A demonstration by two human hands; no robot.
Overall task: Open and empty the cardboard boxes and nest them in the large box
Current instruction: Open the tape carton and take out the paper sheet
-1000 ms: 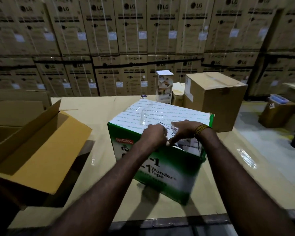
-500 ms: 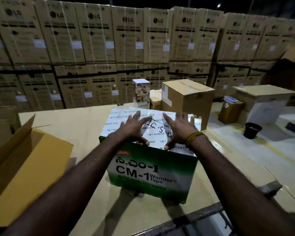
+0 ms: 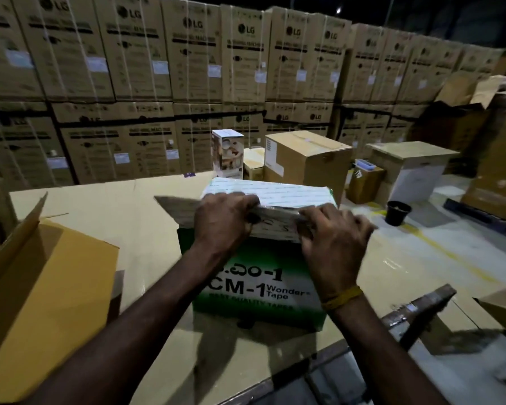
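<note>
A green box (image 3: pixel 257 290) marked "CM-1 Wonder Tape" is set on the bench (image 3: pixel 146 206), near its front edge and about midway along. Its near top flap (image 3: pixel 216 213) is raised off the box and is gripped along its free edge by both hands. The fingers of the left hand (image 3: pixel 221 222) are curled over the flap's edge towards its left part, with the thumb hidden beneath. The right hand (image 3: pixel 332 239) is closed on the flap's right end, its fingers bent round the edge; a yellow band (image 3: pixel 341 298) is worn on that wrist. The far flap (image 3: pixel 275 192) is seen lying flat on top.

A large box (image 3: pixel 50 282) with its flap open is placed at the bench's left edge, apart from the green one. Towards the far edge a sealed brown box (image 3: pixel 307 162) is stood, and beside it a small white box (image 3: pixel 228 153). A black bucket (image 3: pixel 398 212) is seen on the floor to the right.
</note>
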